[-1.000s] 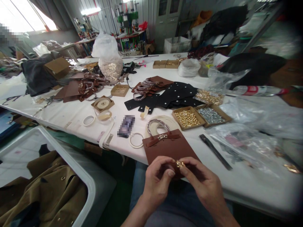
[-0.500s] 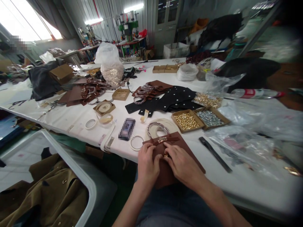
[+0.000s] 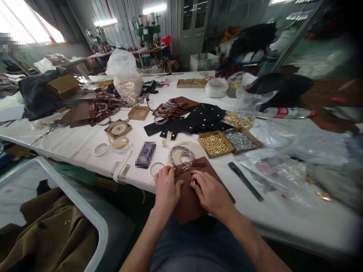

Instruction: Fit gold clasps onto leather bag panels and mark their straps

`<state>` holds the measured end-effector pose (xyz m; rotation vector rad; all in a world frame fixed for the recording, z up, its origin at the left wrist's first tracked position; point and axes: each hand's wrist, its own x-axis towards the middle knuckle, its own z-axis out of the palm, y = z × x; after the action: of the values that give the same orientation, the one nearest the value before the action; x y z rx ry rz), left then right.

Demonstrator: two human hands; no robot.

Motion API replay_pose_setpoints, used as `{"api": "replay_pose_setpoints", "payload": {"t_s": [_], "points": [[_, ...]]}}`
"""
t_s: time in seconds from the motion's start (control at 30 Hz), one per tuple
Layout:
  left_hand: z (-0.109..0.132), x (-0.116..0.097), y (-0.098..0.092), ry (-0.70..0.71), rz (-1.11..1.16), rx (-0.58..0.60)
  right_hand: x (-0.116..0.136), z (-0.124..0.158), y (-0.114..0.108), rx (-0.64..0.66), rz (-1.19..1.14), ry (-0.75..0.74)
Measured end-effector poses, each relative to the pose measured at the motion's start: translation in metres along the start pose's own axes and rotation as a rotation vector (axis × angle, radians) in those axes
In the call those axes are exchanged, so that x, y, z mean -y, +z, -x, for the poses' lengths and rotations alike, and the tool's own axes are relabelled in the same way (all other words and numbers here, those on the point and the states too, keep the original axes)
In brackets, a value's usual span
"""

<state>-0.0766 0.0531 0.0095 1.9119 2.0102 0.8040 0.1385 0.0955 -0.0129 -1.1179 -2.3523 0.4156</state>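
A brown leather bag panel [image 3: 188, 209] lies at the table's front edge, partly over my lap. Its looped handle [image 3: 183, 149], wrapped in clear film, points away from me, and a narrow strap with a metal fitting [image 3: 185, 168] crosses its upper part. My left hand [image 3: 166, 189] grips the panel's left side, fingers at the strap end and thumb on the leather. Between the thumb and fingertips of my right hand [image 3: 212, 192] is a small gold metal piece [image 3: 193, 181], held against the panel just below the strap. Its exact shape is hidden.
Boxes of gold studs [image 3: 215, 145] and silver studs [image 3: 241, 139] stand beyond my right hand. A black flat tool [image 3: 246, 181] lies right. Tape rolls [image 3: 100, 149] and a phone-like object [image 3: 145, 155] are left. Black strips [image 3: 187, 121] lie behind; a white bin [image 3: 99, 226] stands lower left.
My two thumbs have drawn apart. The left hand has moved off the gold piece toward the panel's left side, while the right hand keeps the piece. The whole view has shifted slightly.
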Motion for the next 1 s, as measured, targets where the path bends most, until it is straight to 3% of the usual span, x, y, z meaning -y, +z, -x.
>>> {"api": "replay_pose_setpoints", "payload": {"t_s": [0.2,0.4,0.67,0.9,1.0], "points": [[-0.010,-0.004,0.000,-0.021,-0.048,0.028,0.003,-0.003,0.005,0.019,0.127,-0.012],[-0.016,0.004,-0.006,-0.048,-0.061,0.001,0.003,-0.002,0.008,-0.012,0.097,0.002],[-0.018,-0.003,-0.013,-0.042,-0.091,0.086,0.003,-0.002,0.008,-0.014,0.121,-0.065],[-0.020,-0.008,-0.025,-0.094,0.105,0.054,0.013,0.004,0.016,-0.115,0.115,0.017],[-0.020,-0.006,-0.023,-0.119,0.063,0.055,0.016,0.006,0.019,-0.110,0.124,0.029]]}}
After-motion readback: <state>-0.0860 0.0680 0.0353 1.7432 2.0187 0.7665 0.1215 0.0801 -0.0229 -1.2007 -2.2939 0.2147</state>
